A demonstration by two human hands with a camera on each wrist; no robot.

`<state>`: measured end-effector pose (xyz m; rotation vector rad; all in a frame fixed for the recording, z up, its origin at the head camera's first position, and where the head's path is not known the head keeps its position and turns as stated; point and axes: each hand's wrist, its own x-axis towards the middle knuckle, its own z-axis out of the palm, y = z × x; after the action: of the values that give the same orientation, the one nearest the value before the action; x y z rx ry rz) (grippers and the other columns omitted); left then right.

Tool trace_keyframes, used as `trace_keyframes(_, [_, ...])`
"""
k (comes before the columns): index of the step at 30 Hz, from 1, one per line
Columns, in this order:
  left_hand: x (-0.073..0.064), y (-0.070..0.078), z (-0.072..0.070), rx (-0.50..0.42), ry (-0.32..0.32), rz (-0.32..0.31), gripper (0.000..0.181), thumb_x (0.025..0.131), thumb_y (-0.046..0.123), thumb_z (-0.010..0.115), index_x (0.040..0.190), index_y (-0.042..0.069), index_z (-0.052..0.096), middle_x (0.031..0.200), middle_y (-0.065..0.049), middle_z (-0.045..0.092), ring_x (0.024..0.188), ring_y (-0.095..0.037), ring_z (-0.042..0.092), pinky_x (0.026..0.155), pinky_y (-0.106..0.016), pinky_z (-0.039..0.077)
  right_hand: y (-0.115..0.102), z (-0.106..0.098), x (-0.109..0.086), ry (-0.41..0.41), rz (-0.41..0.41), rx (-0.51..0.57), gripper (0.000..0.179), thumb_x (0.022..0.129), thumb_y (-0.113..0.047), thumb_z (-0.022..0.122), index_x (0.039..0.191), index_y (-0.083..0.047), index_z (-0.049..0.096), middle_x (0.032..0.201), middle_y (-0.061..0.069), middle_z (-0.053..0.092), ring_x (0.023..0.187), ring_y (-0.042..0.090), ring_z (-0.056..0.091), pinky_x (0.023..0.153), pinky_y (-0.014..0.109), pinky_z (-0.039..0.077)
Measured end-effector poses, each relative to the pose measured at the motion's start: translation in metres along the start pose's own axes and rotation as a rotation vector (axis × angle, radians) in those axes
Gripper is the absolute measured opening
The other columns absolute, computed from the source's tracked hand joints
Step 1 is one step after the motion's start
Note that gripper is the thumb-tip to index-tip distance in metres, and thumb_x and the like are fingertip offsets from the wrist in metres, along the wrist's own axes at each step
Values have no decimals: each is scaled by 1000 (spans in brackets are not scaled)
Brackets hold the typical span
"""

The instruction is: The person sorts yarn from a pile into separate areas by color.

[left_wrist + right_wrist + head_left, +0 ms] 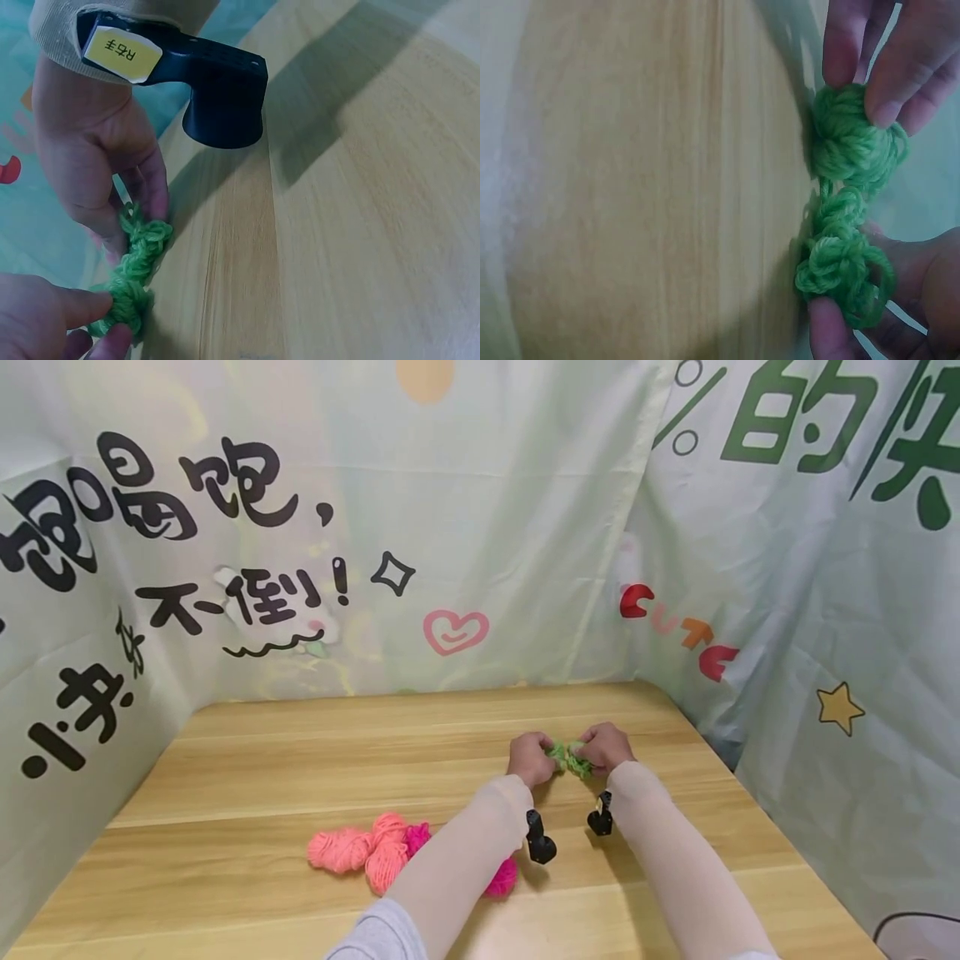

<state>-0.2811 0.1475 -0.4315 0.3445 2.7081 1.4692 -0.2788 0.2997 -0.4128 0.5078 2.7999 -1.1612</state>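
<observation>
- Wooden table (247, 760), underneath.
- Coral yarn (341, 850) and pink yarn (501, 878) by the left sleeve (457, 860).
- Left hand (531, 758), right hand (609, 747): each pinches part of the green yarn (859, 142).
- Green yarn, between the hands, toward the table's right; perhaps touching the wood.

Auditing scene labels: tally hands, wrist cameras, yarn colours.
Hands: 2 (left hand, right hand)
Wrist cameras: 2 (left camera, right camera)
Yarn colours: 3 (green yarn, coral yarn, magenta yarn)
Total: 7
Bundle counts unclear: left sleeve partly blocks the view.
</observation>
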Motion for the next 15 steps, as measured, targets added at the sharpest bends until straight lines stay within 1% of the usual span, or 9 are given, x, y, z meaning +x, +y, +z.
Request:
trace_keyframes(7, [-2,0,2,7,8,-22,24,79,5,79,103,5,74,102,-7,70,101,-23,62,85,-30,52,0,2,1,-17,17,18,27,91,-12,69,113,2,62,116,23,56,83,24,58,57,32,54])
trace_keyframes(9, [-3,0,2,26,-7,-24,26,80,7,78,106,6,74,104,-6,70,105,-23,61,87,-31,51,1,2,1,-22,16,21,28,91,-12,69,115,2,62,118,25,55,84,26,59,58,33,55])
trace_keyframes(15, [-5,3,0,53,-81,-15,32,83,13,77,114,8,72,111,-4,69,112,-25,58,91,-32,49,4,-1,1,-25,-8,2,31,92,-11,66,119,3,60,123,28,52,85,29,62,59,34,56])
